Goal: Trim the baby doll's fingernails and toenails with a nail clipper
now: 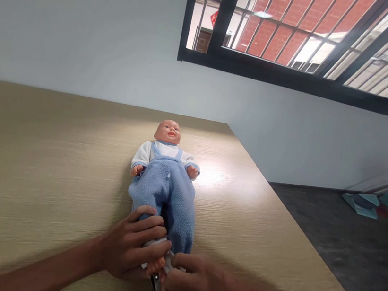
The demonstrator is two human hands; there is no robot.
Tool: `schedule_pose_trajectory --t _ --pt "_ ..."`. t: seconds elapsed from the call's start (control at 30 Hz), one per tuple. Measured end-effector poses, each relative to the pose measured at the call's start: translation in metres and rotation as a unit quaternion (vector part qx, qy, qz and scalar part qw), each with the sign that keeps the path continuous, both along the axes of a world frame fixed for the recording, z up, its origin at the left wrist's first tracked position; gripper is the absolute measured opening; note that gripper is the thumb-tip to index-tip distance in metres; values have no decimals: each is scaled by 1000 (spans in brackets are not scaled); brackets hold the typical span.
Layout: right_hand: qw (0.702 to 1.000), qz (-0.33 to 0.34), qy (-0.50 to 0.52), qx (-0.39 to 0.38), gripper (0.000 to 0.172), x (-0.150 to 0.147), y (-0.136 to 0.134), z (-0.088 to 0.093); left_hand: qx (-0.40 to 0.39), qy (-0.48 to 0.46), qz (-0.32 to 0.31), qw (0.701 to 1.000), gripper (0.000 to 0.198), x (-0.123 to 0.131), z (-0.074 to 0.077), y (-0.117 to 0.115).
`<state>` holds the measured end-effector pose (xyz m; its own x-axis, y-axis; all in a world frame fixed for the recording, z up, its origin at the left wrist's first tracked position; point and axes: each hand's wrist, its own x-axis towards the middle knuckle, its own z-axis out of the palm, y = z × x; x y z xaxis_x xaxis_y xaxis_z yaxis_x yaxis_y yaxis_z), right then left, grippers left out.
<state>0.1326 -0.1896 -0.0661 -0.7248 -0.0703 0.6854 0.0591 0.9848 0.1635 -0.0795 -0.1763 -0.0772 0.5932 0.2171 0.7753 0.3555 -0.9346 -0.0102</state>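
A baby doll lies on its back on the table, head away from me. It wears blue fleece overalls over a white top with blue cuffs. My left hand is wrapped around the lower end of the doll's left-side leg in the picture. A bare doll foot pokes out below its fingers. Some white cloth, perhaps a sock, shows at the foot between my hands. The fingers of my right hand are closed in a pinch on this white cloth. The doll's other foot is hidden.
The wood-grain table ends at a slanting right edge, with dark floor beyond. A dark narrow thing shows below the hands. A barred window is in the wall behind. Light blue items lie on the floor.
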Motion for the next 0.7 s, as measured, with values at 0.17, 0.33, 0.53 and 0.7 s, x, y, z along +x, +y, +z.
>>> schedule_pose_trajectory --t 0.17,0.33,0.53,0.7 --pt "998 18 58 -36 47 -6 0 -1 5 -2 1 1000 26 1 1 0" --pt "998 27 52 -34 34 -7 2 0 8 4 2 1000 24 0 1 0" --pt "996 35 56 -52 22 -7 3 4 10 7 6 1000 23 0 1 0" --pt "995 46 54 -66 31 -6 1 3 10 4 7 1000 24 0 0 0"
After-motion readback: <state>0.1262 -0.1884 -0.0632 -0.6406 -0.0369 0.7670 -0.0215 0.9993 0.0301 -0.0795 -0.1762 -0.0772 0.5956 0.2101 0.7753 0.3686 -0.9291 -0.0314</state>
